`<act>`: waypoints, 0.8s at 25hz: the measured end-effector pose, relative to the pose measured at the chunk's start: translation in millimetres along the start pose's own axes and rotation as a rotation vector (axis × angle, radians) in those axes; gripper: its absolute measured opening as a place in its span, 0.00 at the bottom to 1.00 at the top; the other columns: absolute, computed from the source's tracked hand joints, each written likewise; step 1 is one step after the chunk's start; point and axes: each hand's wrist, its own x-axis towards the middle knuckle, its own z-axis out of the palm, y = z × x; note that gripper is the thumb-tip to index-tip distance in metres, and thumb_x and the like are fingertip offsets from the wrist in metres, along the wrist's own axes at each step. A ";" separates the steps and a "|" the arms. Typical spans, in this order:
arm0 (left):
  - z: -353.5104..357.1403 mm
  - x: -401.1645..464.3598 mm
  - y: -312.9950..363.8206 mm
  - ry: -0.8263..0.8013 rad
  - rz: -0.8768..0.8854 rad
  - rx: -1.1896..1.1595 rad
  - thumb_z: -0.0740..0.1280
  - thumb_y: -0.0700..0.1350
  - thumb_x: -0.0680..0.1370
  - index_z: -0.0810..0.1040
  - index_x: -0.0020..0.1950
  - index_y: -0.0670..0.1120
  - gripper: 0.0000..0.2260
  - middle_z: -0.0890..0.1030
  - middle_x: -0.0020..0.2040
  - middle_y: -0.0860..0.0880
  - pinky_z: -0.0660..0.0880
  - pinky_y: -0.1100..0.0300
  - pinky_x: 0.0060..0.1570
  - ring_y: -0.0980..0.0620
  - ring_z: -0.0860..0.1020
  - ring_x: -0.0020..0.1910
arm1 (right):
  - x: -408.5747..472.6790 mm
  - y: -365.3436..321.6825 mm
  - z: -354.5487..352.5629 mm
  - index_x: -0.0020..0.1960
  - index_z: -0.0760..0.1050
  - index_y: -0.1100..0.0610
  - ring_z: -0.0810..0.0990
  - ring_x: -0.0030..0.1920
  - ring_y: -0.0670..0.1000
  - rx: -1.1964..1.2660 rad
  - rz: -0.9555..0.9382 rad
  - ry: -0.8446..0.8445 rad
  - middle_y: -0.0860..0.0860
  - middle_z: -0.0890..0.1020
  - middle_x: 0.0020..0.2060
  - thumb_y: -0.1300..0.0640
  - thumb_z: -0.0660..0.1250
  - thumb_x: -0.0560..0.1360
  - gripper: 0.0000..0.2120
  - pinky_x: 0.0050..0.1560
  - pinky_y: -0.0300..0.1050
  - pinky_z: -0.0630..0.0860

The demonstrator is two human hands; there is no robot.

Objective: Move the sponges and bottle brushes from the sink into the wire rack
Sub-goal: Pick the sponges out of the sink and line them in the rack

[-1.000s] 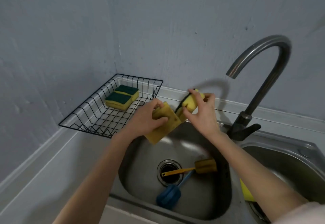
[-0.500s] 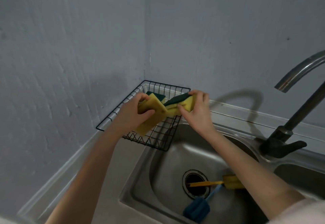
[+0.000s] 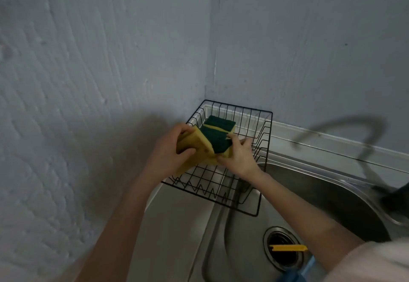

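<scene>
A black wire rack (image 3: 263,124) sits in the corner on the counter, with a yellow-and-green sponge (image 3: 221,123) lying at its back. My left hand (image 3: 170,151) grips a yellow sponge (image 3: 199,146) over the rack's left side. My right hand (image 3: 239,158) holds a second sponge (image 3: 218,141), green face up, over the rack's middle, touching the first. In the sink (image 3: 241,233) a yellow brush handle (image 3: 287,247) lies across the drain, and a blue brush (image 3: 294,276) shows at the bottom edge.
Grey walls meet in a corner just behind the rack. The dark faucet base (image 3: 396,197) stands at the right edge, blurred. The steel counter (image 3: 177,215) runs in front of the rack, left of the basin.
Both hands have carried their sponges left from above the sink to over the rack. The view has swung left, so the faucet has slid to the right edge.
</scene>
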 end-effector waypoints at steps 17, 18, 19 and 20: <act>25.3 14.6 -35.2 -0.101 -0.055 -0.038 0.68 0.41 0.72 0.69 0.61 0.48 0.18 0.70 0.55 0.55 0.71 0.55 0.54 0.53 0.70 0.57 | 39.3 12.6 38.1 0.64 0.66 0.58 0.66 0.64 0.58 0.000 0.010 -0.003 0.59 0.65 0.61 0.60 0.71 0.69 0.25 0.66 0.46 0.67; 25.4 14.5 -35.6 -0.102 -0.064 -0.044 0.68 0.41 0.73 0.69 0.61 0.48 0.18 0.69 0.55 0.55 0.71 0.55 0.54 0.53 0.70 0.57 | 40.3 13.5 39.9 0.63 0.65 0.59 0.65 0.64 0.59 -0.022 0.016 -0.039 0.60 0.64 0.62 0.59 0.71 0.68 0.27 0.65 0.47 0.68; 25.4 14.2 -36.0 -0.100 -0.071 -0.048 0.68 0.41 0.73 0.69 0.62 0.48 0.19 0.69 0.55 0.55 0.71 0.56 0.54 0.54 0.69 0.57 | 41.2 14.6 41.9 0.63 0.63 0.60 0.65 0.63 0.59 -0.069 0.018 -0.076 0.60 0.63 0.62 0.58 0.72 0.68 0.28 0.65 0.48 0.69; 25.3 13.9 -36.6 -0.097 -0.079 -0.049 0.67 0.41 0.73 0.68 0.62 0.47 0.19 0.69 0.55 0.55 0.70 0.57 0.54 0.54 0.69 0.57 | 41.9 15.4 44.0 0.62 0.62 0.60 0.65 0.63 0.59 -0.138 0.017 -0.109 0.60 0.63 0.62 0.57 0.72 0.68 0.28 0.63 0.49 0.70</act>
